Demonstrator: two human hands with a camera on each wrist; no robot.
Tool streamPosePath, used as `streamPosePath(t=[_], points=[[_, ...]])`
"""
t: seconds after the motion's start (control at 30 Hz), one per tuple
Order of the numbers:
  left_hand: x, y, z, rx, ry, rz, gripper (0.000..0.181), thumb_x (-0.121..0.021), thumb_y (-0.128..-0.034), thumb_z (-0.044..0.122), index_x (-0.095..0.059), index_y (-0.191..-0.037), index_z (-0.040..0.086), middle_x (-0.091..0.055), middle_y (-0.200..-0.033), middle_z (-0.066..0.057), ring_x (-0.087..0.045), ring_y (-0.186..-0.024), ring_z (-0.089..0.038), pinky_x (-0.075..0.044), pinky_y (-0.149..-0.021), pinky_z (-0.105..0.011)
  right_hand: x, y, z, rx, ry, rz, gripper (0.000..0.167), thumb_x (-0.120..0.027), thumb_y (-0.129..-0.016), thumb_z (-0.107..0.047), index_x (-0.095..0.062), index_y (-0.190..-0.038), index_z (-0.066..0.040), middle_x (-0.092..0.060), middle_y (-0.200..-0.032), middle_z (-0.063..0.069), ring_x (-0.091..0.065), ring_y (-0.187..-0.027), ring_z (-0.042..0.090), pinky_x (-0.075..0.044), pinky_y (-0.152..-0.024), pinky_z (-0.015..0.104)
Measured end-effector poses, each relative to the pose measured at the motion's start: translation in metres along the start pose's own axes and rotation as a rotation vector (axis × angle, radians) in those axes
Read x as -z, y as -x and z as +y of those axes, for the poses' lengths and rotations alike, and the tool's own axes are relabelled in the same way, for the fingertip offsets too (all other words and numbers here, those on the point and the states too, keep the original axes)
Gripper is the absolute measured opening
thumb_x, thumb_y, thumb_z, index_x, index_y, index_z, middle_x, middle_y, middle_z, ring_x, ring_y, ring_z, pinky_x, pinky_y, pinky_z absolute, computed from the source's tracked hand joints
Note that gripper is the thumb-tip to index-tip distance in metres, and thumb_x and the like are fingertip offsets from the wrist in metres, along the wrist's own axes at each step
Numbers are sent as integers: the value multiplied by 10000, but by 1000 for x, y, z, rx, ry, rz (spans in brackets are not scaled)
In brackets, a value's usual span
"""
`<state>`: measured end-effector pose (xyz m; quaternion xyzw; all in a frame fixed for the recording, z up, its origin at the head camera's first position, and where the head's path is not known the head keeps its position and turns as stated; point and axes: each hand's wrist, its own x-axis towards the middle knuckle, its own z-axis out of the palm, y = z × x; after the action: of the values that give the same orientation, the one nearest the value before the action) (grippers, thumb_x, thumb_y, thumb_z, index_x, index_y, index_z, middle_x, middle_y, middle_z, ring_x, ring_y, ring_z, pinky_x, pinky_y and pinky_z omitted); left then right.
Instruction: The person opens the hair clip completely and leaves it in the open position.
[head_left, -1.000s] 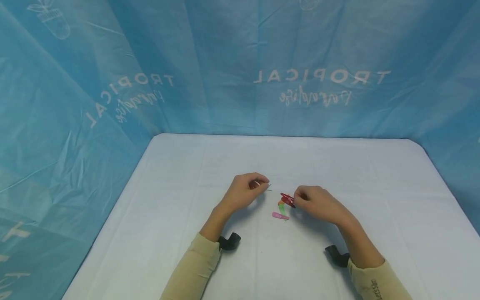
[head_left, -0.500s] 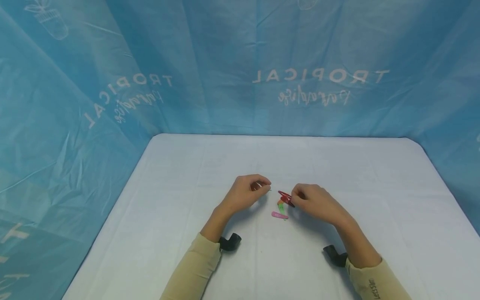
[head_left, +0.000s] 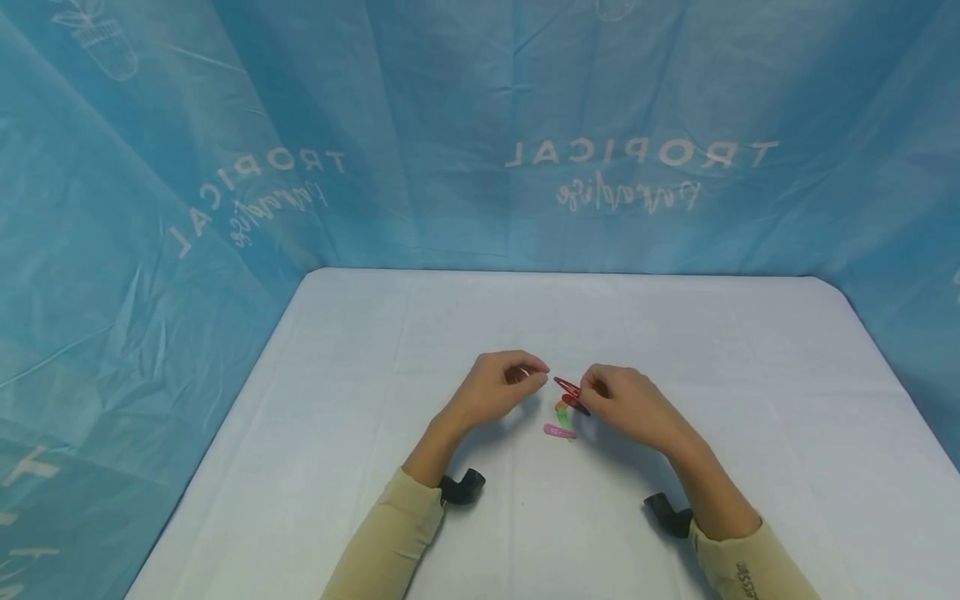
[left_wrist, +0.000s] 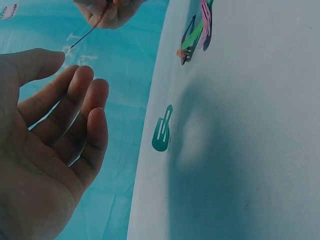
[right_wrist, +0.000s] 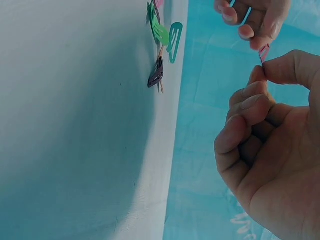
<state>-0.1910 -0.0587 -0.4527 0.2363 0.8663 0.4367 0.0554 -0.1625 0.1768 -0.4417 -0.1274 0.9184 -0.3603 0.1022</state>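
Between the thumb and index finger of my right hand a red snap hair clip is pinched, its free end pointing towards the left hand. My left hand is held just left of that clip, thumb and fingers loosely bent and apart. In the left wrist view nothing lies between its fingers, and the thumb tip is close to the clip's end. A teal hair clip lies on the table; the left hand appears to hide it in the head view. Below the hands lie a dark red clip, a green clip and a pink clip.
An orange piece sits by the green clip in the small cluster. The white table has blue printed curtains behind and at its sides. Black wrist cameras stick out from both sleeves.
My left hand has moved slightly right, nearer the red clip, covering the thin tip seen by its fingers before. The right hand has shifted slightly left and up, still pinching the red clip.
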Motion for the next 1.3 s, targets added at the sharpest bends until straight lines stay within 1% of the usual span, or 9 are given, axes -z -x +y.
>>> streamPosePath(t=[0.17,0.3,0.57,0.7,0.83,1.0,1.1,1.17,1.3], points=[[1,1,3,-4,0,-24,189,-648,-983,318,-755,-1081,198,-710,-959,102,-616,-849,-71,-527,-771,-260,-1,0,-1,2,4,4,94,-588,-939,-154,-664,-910,-106,-608,-764,-10,-518,-677,167,-448,-601,307],[1,2,2,-4,1,-40,190,-647,-982,329,-757,-1071,203,-704,-936,109,-614,-840,-65,-528,-762,-261,-2,1,-1,11,1,3,88,-599,-936,-157,-662,-904,-106,-589,-749,-7,-515,-669,165,-441,-597,301],[0,1,0,-34,31,-39,164,-657,-976,314,-762,-1029,200,-697,-895,108,-605,-811,-69,-523,-752,-262,-3,0,-4,27,-5,-7,84,-601,-940,-150,-661,-900,-107,-573,-734,-4,-507,-647,161,-434,-581,298],[0,2,1,-42,41,-51,148,-659,-974,301,-762,-1006,200,-694,-875,119,-603,-804,-65,-521,-749,-261,-4,1,-5,29,-14,-14,81,-598,-936,-143,-659,-899,-104,-572,-735,-2,-507,-650,161,-432,-579,298],[0,2,0,-54,50,-57,144,-654,-980,276,-759,-995,180,-705,-865,118,-610,-790,-56,-521,-744,-254,-6,2,-3,55,-20,-10,88,-587,-936,-134,-660,-893,-110,-575,-736,-16,-504,-648,149,-427,-572,289],[-1,3,0,-79,96,-45,161,-649,-986,253,-756,-1003,134,-716,-871,100,-622,-792,-76,-527,-742,-260,-7,1,-2,78,-35,1,100,-588,-947,-136,-668,-888,-122,-598,-740,-25,-515,-642,145,-442,-571,277],[-1,2,-1,-88,117,-35,154,-648,-986,253,-752,-999,140,-723,-877,75,-626,-797,-81,-532,-751,-265,-6,1,-2,73,-54,-4,106,-590,-948,-130,-678,-890,-116,-628,-758,10,-520,-647,157,-449,-576,276],[-1,1,-2,-86,126,-33,144,-645,-987,253,-747,-996,153,-732,-887,37,-630,-798,-81,-536,-758,-266,-5,0,-3,72,-66,-13,110,-591,-950,-126,-685,-899,-100,-644,-776,41,-522,-656,164,-451,-583,278],[-1,2,-3,-78,145,-29,146,-639,-991,245,-739,-1004,139,-741,-898,-57,-633,-760,-95,-536,-728,-264,-4,0,-2,79,-78,-41,145,-588,-971,-141,-707,-923,-75,-648,-789,72,-518,-672,166,-444,-589,278]])
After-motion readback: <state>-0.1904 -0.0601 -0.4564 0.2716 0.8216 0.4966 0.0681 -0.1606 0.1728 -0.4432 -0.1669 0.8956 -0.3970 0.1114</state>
